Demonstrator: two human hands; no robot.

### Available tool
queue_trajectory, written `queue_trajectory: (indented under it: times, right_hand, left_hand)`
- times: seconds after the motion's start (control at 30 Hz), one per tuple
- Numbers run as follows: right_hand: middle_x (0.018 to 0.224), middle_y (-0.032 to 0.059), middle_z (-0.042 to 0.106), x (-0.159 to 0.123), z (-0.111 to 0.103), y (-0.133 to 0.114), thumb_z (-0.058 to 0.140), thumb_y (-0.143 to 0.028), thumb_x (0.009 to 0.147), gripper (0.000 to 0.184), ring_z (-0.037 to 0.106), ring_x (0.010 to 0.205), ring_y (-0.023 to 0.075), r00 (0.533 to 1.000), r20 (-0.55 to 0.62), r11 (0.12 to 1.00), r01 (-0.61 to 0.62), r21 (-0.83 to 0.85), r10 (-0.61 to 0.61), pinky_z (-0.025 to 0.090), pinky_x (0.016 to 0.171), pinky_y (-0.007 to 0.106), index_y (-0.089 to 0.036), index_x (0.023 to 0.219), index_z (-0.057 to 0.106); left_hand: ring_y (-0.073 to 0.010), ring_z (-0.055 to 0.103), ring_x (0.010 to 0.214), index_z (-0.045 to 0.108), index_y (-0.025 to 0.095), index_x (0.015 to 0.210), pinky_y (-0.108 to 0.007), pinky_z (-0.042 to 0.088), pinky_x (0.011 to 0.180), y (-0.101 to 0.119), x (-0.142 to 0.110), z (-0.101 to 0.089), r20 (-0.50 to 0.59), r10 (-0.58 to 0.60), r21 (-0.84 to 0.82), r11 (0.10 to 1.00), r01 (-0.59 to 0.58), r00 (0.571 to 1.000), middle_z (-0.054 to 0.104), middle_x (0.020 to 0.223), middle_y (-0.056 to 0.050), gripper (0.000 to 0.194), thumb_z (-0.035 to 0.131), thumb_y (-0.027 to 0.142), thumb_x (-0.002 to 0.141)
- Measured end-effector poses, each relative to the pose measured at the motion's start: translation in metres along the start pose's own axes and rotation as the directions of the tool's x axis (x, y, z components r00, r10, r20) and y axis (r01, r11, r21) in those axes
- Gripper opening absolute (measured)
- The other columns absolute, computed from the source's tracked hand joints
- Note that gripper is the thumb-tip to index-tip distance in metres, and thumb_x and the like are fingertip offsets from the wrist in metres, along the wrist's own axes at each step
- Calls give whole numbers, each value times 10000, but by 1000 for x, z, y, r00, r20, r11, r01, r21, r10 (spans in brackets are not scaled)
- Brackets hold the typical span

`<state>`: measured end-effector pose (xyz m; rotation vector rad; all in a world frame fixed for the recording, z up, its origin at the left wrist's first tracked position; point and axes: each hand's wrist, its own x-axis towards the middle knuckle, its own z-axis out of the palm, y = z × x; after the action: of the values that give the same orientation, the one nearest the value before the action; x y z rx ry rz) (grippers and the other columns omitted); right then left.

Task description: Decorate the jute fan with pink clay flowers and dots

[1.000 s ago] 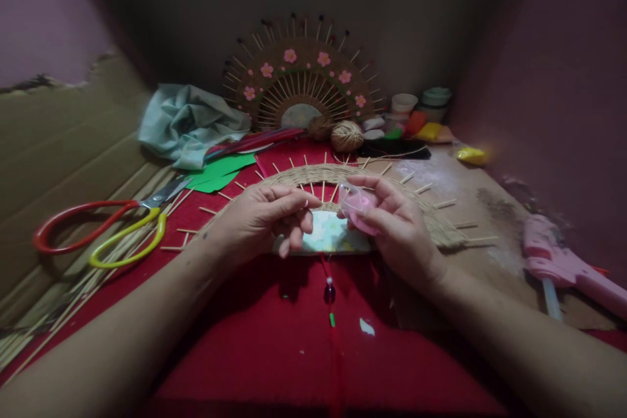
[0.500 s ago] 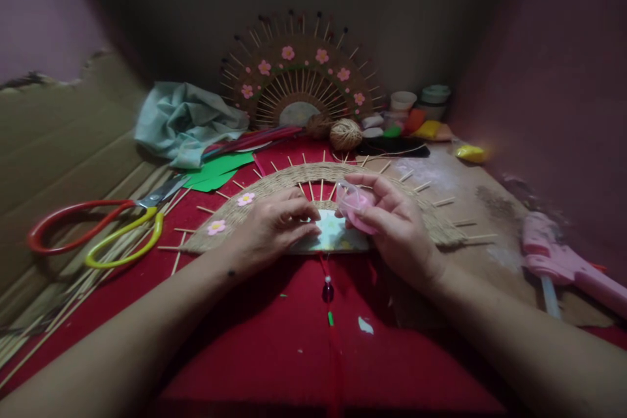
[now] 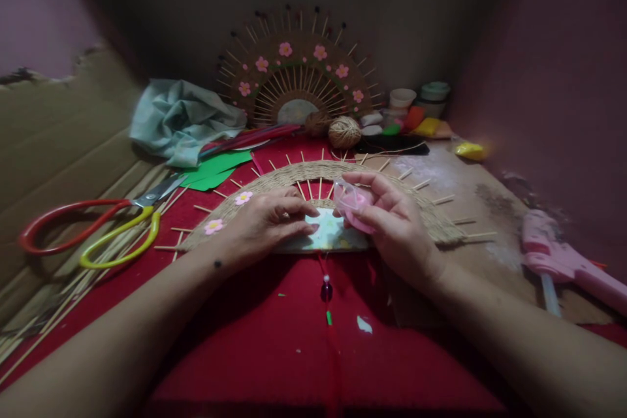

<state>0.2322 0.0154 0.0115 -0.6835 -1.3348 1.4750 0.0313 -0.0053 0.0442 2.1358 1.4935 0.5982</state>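
Red surface (image 3: 255, 353) below — woven fan (image 3: 289, 175) set back from its front edge, right end over brown board (image 3: 482, 189). Right hand (image 3: 401, 228) grips a pink packet (image 3: 356, 208); left hand (image 3: 264, 223), at the fan's base — cannot tell if pinching anything.

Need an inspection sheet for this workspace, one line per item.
Surface: red cover, brown board at right; pale scrap on the red.
Job's things: woven fan with two pink flowers visible; pink packet.
Clutter: scissors, green sheets, loose sticks, pink glue gun.
Hands: left hand over the woven fan, fingers slightly parted; right hand holding the pink packet.
Cables: nothing seen.
Surroundings: cardboard at left, purplish wall at right, flowered fan behind.
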Motion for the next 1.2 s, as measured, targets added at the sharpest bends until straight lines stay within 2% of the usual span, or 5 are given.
queue_trajectory:
  times: [0.27,0.5,0.67,1.03,1.2]
  right_hand:
    - [838,15,624,-6,5,-5,580,-218,796,315,569,727,143,991,106,978,102,-182,-84,452,614,281,-198,1104,521]
    - [773,9,556,-8,8,-4,509,-163,835,342,557,782,170,958,210,901,261,-347,-196,469,689,326,-164,1175,479]
    - [771,-2,534,-9,7,1,485,-152,856,342,499,674,138,953,220,881,281,-381,-209,477,694,325,-164,1197,459]
    - [850,30,574,-10,11,-2,454,-129,856,373,547,756,147,947,255,807,301,-508,-194,464,679,302,-159,1227,424]
    - [915,52,574,-11,12,-1,435,-137,873,379,533,762,142,940,288,808,311,-501,-183,458,680,306,-140,1251,403]
  left_hand:
    - [-124,607,808,694,184,835,-230,446,722,11,-12,2,-415,62,-229,959,-170,908,684,842,-9,81,665,253,803]
    - [-101,606,744,697,195,910,-220,457,684,26,-20,9,-401,235,-149,937,-317,885,681,813,6,121,658,160,801]
    - [-117,579,694,705,153,853,-240,436,630,27,-19,8,-375,278,25,957,-290,884,647,743,-20,94,623,189,825]
    - [-81,617,613,733,186,974,-173,430,552,22,-16,14,-284,153,-61,982,-177,947,752,827,-3,187,663,215,803]
    - [-93,655,659,743,192,903,-168,460,615,21,-15,18,-307,168,-40,981,-189,937,753,797,1,136,649,195,805]
